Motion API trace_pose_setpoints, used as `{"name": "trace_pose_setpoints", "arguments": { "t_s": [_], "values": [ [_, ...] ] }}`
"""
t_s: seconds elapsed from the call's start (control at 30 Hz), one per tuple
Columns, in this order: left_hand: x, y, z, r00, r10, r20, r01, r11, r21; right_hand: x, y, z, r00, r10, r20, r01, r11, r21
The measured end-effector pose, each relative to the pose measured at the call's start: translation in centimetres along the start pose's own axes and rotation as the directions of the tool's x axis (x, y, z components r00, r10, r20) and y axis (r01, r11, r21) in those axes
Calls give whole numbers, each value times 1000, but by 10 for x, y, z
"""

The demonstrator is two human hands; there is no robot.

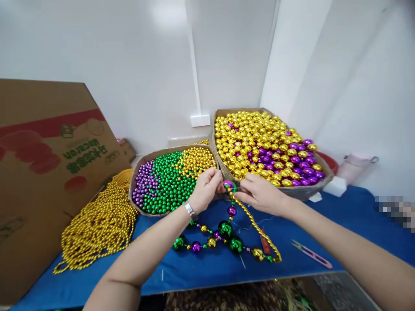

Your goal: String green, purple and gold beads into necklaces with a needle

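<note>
My left hand [206, 188] is closed in a pinch beside a large purple bead [229, 185]. My right hand [259, 193] pinches from the other side, and a thin pale thread [239, 188] runs between the two. From this spot a bead necklace [225, 230] of green, purple and gold balls hangs down and lies in loops on the blue cloth. A twisted gold bead strand [256, 224] is part of it, slanting down to the right. My fingertips are partly hidden, so the exact grip on the thread is hard to see.
Behind my left hand stands a box of small beads [168, 214], and behind my right a box of larger gold and purple balls [215, 142]. Gold bead strands [100, 224] lie beside a cardboard carton [48, 172]. Pink thread snips [313, 254] rest on the blue cloth [353, 224].
</note>
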State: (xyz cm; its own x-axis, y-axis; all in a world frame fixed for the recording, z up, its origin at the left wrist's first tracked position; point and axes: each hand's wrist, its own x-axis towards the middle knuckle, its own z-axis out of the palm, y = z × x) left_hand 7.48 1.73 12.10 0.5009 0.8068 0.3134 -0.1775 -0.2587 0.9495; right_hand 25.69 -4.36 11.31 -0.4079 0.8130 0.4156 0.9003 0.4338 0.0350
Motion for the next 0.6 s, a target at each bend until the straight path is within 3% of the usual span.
{"name": "trace_pose_setpoints", "arguments": {
  "t_s": [0.17,0.37,0.5,0.6],
  "values": [
    [-14,-23,21,992,-128,-12,126,989,-74,-25,-5,10,990,140,15,-140,990,23],
    [-18,-36,32,907,-406,-115,345,869,-354,-37,-15,22,965,176,-193,-180,984,-7],
    [-18,-39,36,863,-487,-132,305,713,-631,-48,-32,43,909,325,-261,-321,945,60],
    [-21,-43,38,866,-482,-128,256,650,-715,-59,-48,61,851,442,-283,-410,897,167]
  ]
}}
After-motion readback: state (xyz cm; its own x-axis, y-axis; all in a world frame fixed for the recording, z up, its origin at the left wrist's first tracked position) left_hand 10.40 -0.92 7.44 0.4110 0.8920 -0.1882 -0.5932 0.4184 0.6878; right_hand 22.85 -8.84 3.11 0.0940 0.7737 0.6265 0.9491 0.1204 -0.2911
